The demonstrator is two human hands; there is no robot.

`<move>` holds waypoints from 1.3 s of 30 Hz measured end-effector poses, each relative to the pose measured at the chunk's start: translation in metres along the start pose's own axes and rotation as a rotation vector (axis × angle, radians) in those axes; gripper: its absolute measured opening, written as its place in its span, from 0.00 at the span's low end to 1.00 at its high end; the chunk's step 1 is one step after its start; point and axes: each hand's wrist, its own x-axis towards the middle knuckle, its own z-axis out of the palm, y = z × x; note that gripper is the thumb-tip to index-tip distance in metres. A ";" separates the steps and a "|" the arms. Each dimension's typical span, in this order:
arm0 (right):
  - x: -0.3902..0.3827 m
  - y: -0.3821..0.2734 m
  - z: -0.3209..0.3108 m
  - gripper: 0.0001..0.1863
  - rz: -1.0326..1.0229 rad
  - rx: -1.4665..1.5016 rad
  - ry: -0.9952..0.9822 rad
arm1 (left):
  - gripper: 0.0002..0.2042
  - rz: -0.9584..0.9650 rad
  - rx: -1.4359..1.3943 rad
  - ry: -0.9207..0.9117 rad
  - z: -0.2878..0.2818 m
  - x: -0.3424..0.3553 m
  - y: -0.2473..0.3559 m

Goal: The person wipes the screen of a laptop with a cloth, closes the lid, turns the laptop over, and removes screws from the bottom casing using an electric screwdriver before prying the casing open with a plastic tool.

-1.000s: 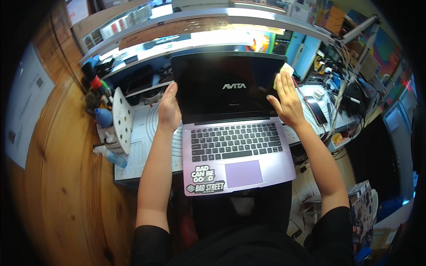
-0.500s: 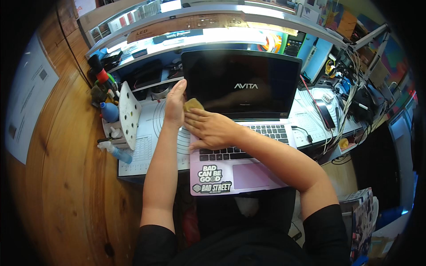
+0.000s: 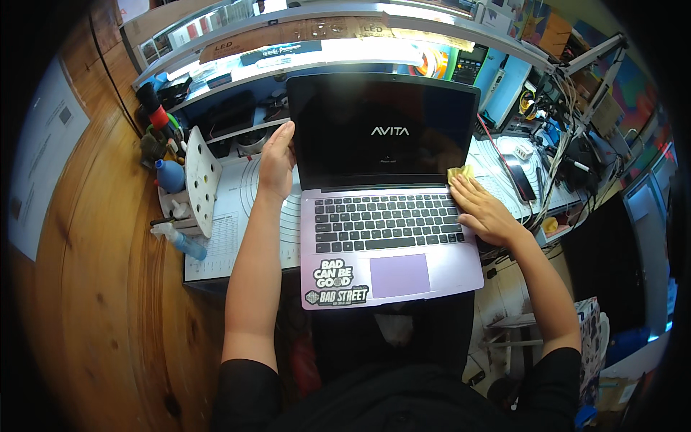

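A laptop with a lilac deck, black keys and two black-and-white stickers sits open, its dark screen showing a white logo. My left hand grips the left edge of the lid, thumb upward. My right hand presses a folded yellow cloth at the right end of the hinge, its fingers lying over the cloth beside the keyboard's upper corner.
Behind the laptop is a lit shelf. On the mat at left stand a white perforated holder and a spray bottle. At right are tangled cables and a phone-like slab; a wooden wall lies left.
My right hand went from the screen's upper right to its lower left, then back right to the hinge's right end with the cloth. The laptop shifted slightly left since the middle frame.
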 end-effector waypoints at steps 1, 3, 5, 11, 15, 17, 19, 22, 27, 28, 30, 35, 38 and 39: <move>-0.004 -0.004 -0.002 0.35 0.048 0.161 -0.005 | 0.15 -0.002 -0.005 -0.006 -0.001 0.001 0.000; 0.001 -0.018 0.002 0.35 0.059 0.335 -0.050 | 0.15 -0.001 -0.003 -0.001 -0.003 0.001 0.001; 0.020 -0.042 0.010 0.38 0.018 0.323 -0.056 | 0.15 -0.021 0.017 -0.017 0.001 0.002 0.000; 0.135 -0.151 0.038 0.48 -0.249 0.259 0.082 | 0.14 -0.053 0.023 -0.021 -0.003 0.001 0.001; 0.186 -0.183 0.045 0.49 -0.318 0.285 0.159 | 0.13 -0.062 0.008 -0.041 -0.013 0.005 -0.004; 0.185 -0.177 0.044 0.48 -0.306 0.318 0.168 | 0.13 -0.067 0.008 -0.028 -0.010 0.002 -0.002; 0.168 -0.159 0.040 0.43 -0.233 0.317 0.093 | 0.14 -0.066 0.016 -0.033 -0.011 0.001 0.000; 0.115 -0.110 0.029 0.38 -0.082 0.305 0.038 | 0.14 -0.063 0.053 -0.024 -0.010 -0.002 0.000; 0.008 -0.036 0.017 0.30 0.311 0.417 0.202 | 0.14 -0.046 0.041 -0.025 -0.003 -0.001 0.000; 0.001 -0.035 0.015 0.31 0.349 0.424 0.191 | 0.14 -0.046 0.038 -0.030 -0.004 0.000 0.000; 0.007 -0.044 0.024 0.32 0.316 0.375 0.204 | 0.14 -0.047 0.038 -0.030 -0.007 0.000 -0.001; 0.075 -0.132 0.035 0.41 0.233 0.426 0.079 | 0.13 -0.054 0.047 -0.032 -0.009 0.000 -0.001; 0.097 -0.220 0.034 0.43 -0.131 0.488 0.083 | 0.14 -0.081 0.042 -0.017 -0.013 0.000 -0.004; 0.088 -0.249 0.041 0.44 -0.230 0.562 0.199 | 0.14 -0.085 0.037 -0.024 -0.013 -0.001 -0.005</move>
